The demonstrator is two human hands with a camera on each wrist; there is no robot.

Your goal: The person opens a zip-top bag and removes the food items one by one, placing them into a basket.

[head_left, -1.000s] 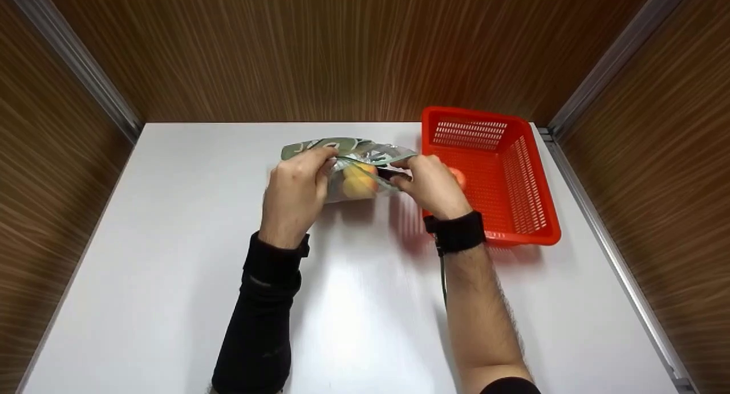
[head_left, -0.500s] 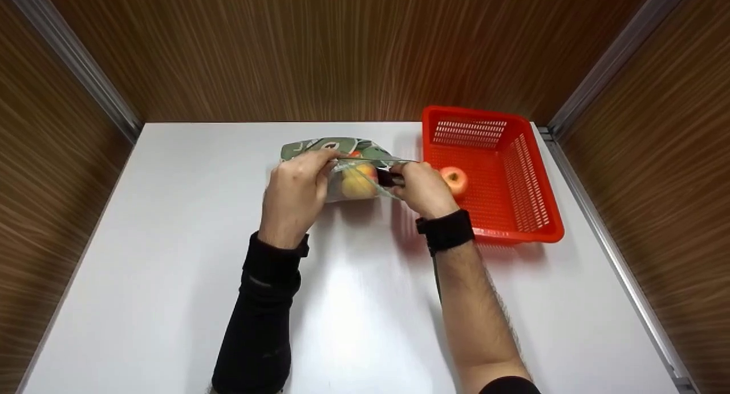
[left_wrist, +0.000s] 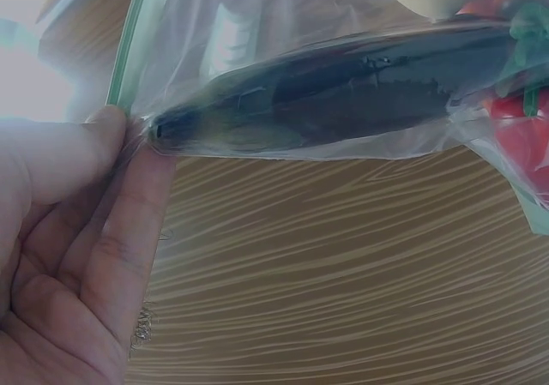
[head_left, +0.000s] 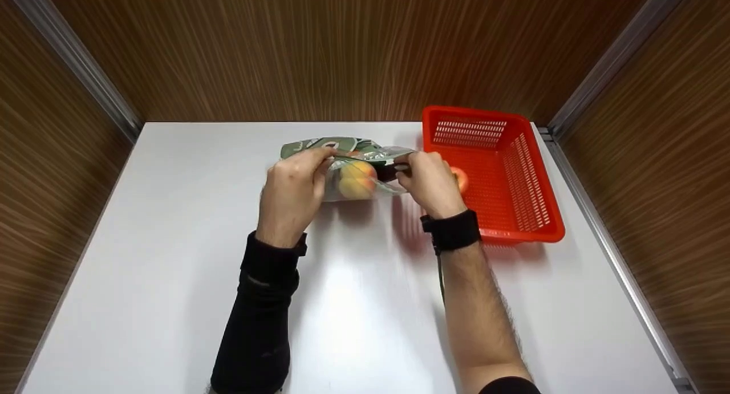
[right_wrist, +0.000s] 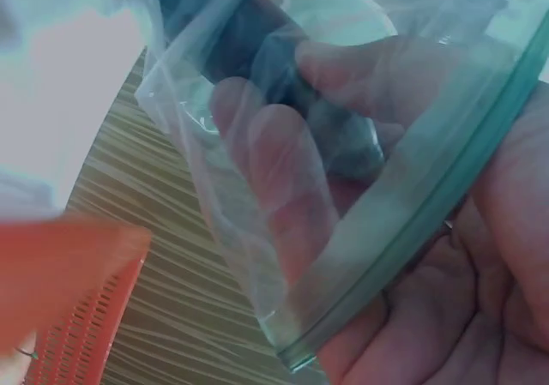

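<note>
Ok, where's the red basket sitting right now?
In the head view the red basket sits at the table's far right, just right of the right hand and the zip bag both hands hold.

No text, label, brand, number or sign can be read in any view. A green and white print is seen on the bag (head_left: 342, 149), but no letters can be made out on it. Nothing is written on the basket (head_left: 502, 171) or the table (head_left: 171, 257).
</note>
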